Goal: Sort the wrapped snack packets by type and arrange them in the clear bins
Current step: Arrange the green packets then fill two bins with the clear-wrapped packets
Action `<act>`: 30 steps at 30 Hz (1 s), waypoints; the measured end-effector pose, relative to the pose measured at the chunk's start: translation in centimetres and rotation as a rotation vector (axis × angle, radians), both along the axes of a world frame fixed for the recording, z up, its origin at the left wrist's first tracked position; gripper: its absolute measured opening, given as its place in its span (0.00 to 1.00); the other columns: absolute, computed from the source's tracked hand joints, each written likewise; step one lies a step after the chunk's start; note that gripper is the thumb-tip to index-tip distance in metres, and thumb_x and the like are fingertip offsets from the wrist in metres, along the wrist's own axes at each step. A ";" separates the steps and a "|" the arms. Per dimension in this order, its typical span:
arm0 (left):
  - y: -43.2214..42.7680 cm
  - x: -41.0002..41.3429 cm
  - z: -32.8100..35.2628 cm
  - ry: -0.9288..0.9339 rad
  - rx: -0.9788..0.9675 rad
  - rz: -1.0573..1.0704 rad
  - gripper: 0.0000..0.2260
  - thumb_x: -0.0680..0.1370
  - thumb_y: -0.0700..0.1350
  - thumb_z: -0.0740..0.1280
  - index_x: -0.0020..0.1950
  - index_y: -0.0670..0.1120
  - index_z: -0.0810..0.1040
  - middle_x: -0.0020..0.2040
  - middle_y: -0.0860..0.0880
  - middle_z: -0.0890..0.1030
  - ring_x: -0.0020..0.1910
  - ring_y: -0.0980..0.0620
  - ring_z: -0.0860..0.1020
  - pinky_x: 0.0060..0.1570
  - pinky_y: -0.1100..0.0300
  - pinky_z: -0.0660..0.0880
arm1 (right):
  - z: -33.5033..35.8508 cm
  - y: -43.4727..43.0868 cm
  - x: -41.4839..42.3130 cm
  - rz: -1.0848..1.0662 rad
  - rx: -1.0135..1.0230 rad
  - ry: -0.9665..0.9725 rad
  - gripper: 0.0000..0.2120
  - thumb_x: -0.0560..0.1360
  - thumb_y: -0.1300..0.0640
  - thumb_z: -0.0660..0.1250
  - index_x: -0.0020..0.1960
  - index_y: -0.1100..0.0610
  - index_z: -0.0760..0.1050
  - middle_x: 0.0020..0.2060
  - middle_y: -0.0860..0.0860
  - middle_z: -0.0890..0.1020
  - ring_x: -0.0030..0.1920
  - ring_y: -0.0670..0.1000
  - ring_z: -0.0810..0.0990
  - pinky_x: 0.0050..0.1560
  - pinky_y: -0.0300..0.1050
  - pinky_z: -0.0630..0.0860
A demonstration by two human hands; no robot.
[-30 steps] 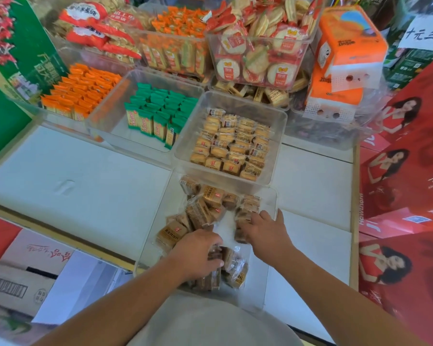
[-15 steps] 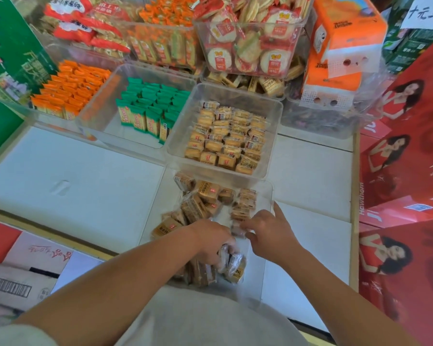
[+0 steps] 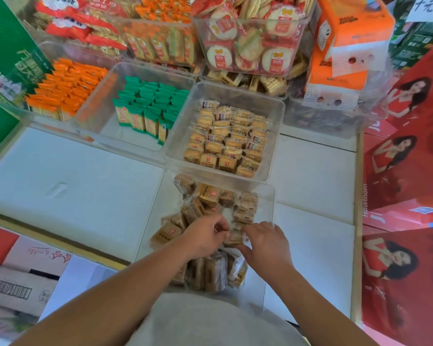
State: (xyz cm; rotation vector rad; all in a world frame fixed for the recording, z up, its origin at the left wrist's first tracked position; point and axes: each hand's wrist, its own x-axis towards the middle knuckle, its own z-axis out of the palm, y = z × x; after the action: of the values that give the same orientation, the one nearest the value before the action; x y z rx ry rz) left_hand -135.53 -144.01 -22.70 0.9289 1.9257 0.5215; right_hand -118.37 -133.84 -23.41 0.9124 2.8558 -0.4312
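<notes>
Fingers of left hand curl, pinching brown wrapped packet mid near clear bin; right hand pinches its 3 o'clock edge. Seat it flush against stacked row, 12 o'clock.

Red cartons right; barcoded cardboard box lower-left

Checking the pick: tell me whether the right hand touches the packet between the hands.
Touching. Head view: the right hand pinches the packet at its right edge, no gap showing.
</notes>
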 end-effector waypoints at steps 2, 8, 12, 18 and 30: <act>-0.1 0.4 -0.3 0.013 -0.011 -0.015 0.11 0.82 0.48 0.68 0.64 0.52 0.76 0.55 0.55 0.80 0.53 0.55 0.80 0.56 0.58 0.78 | -0.2 0.0 -0.3 0.001 0.012 -0.025 0.26 0.58 0.47 0.85 0.53 0.48 0.81 0.43 0.45 0.84 0.43 0.53 0.82 0.44 0.49 0.81; -0.4 0.7 -0.5 0.162 -0.096 -0.273 0.19 0.78 0.54 0.70 0.66 0.53 0.70 0.55 0.54 0.82 0.55 0.51 0.81 0.58 0.52 0.78 | 0.0 0.5 -0.6 0.128 0.102 -0.191 0.18 0.73 0.51 0.72 0.62 0.46 0.77 0.57 0.49 0.80 0.60 0.56 0.76 0.64 0.54 0.71; -1.6 0.2 0.6 0.444 -0.109 -0.588 0.20 0.75 0.64 0.69 0.61 0.54 0.76 0.51 0.53 0.82 0.53 0.50 0.78 0.60 0.51 0.72 | -0.2 0.3 -0.7 0.111 0.117 -0.242 0.15 0.75 0.53 0.70 0.61 0.48 0.78 0.58 0.50 0.77 0.62 0.56 0.73 0.66 0.53 0.67; -1.3 2.5 1.3 0.588 -0.253 -0.853 0.24 0.78 0.64 0.65 0.69 0.52 0.75 0.62 0.47 0.79 0.66 0.45 0.70 0.69 0.43 0.61 | -1.0 0.3 -0.1 0.042 0.073 -0.063 0.08 0.63 0.47 0.80 0.40 0.46 0.83 0.39 0.45 0.79 0.44 0.52 0.77 0.45 0.46 0.75; -4.1 -2.6 4.1 0.238 0.099 0.056 0.20 0.76 0.47 0.74 0.67 0.56 0.76 0.59 0.57 0.77 0.57 0.54 0.78 0.58 0.55 0.78 | -1.7 0.4 0.6 0.054 0.209 0.125 0.07 0.66 0.50 0.81 0.40 0.50 0.85 0.41 0.47 0.81 0.55 0.54 0.81 0.79 0.68 0.46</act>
State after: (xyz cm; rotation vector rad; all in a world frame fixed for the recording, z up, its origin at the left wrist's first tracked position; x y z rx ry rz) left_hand -138.12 -148.08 -18.63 1.0409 2.1605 0.5643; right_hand -117.76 -133.48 -25.11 0.8647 3.0767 -0.1928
